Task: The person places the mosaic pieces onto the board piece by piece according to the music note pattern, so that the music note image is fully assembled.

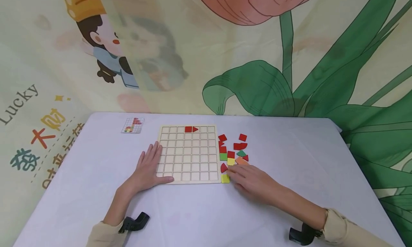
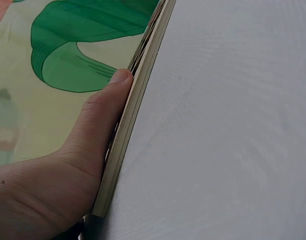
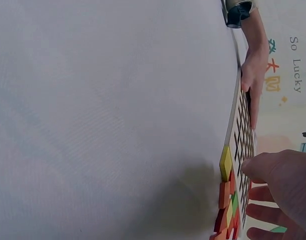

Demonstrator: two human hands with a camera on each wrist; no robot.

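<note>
A wooden grid board (image 1: pixel 188 154) lies flat, with a red square (image 1: pixel 188 129) and a red triangle (image 1: pixel 195 129) side by side in its top row. My left hand (image 1: pixel 146 168) rests along the board's left edge, fingers straight, the thumb reaching over the near-left corner. Over the loose pieces right of the board is my right hand (image 1: pixel 252 180), its fingertips near a red quarter-round piece (image 1: pixel 224 168) and a yellow square (image 1: pixel 225 178). In the right wrist view its thumb and fingers (image 3: pixel 262 212) stand apart, with nothing seen between them. Some pieces are hidden beneath this hand.
More pieces lie loosely to the board's right, among them a green square (image 1: pixel 223 156), a green triangle (image 1: pixel 241 153), an orange piece (image 1: pixel 241 161) and several red ones. A pattern card (image 1: pixel 132 125) lies at the back left of the white table (image 1: pixel 305 150).
</note>
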